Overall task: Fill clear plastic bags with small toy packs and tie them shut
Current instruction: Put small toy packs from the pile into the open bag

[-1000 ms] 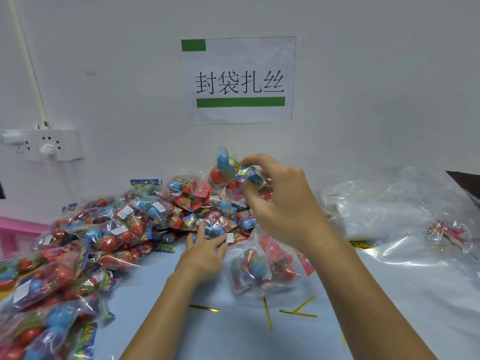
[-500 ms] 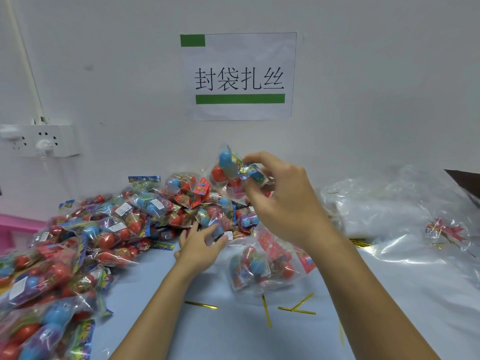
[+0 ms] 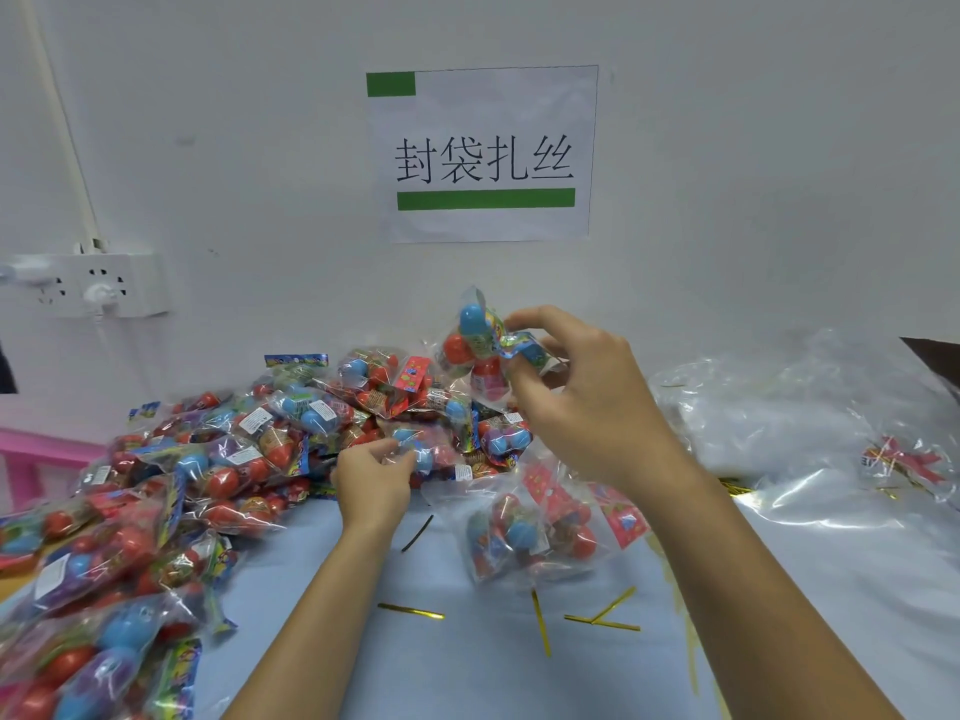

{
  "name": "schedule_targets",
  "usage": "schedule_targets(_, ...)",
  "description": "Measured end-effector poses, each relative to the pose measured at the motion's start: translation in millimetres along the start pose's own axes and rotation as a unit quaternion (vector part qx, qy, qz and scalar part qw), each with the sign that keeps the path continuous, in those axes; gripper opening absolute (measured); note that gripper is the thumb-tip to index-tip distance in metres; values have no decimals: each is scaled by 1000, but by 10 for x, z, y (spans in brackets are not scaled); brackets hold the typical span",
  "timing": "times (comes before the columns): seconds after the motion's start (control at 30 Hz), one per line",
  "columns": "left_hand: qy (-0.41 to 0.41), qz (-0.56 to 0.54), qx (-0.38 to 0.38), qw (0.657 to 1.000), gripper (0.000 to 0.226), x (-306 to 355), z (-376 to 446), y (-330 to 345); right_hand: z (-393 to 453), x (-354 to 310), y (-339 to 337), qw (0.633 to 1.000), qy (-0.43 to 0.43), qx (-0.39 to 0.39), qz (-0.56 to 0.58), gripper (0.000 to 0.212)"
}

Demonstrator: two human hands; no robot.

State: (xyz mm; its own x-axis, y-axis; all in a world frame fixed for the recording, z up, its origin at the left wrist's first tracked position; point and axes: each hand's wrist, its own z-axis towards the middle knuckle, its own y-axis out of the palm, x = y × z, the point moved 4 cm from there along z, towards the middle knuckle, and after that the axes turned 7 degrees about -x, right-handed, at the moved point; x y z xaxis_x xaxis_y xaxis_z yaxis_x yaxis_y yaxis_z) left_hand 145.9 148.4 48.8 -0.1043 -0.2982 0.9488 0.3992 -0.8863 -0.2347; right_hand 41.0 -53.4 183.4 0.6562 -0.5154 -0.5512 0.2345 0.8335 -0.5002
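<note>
Head cam: filling step. Right hand point(image 3: 582, 397) pinches toy pack point(image 3: 480, 350); left hand point(image 3: 371, 478) grips another in pile point(image 3: 218, 459). Next: drop both into clear bag point(image 3: 535, 532).

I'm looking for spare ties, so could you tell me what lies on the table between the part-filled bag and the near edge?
In the head view, loose gold twist ties lie on the blue table just nearer than the part-filled bag; nothing else shows there.

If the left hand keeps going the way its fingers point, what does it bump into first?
The left hand points away from the person into the pile of toy packs. Its fingers already grip one pack with a blue egg, so it would push further into the heap; the wall lies beyond, though depth is hard to judge.
</note>
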Motion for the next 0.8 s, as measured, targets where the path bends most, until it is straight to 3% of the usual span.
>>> schedule_targets(0.2,-81,-130,34,988,23,-66,62,-104,-4,35,-46,1000,21,5,5,22)
schedule_targets(0.53,-11,-270,102,957,30,320,47,-374,-2,181,-137,992,117,22,32,13)
schedule_targets(0.7,-17,-419,33,907,26,770,-31,-471,-1,261,-162,968,198,30,151,8)
schedule_targets(0.8,17,-450,-26,892,21,1073,-146,-475,-8,284,-126,953,236,6,189,12)
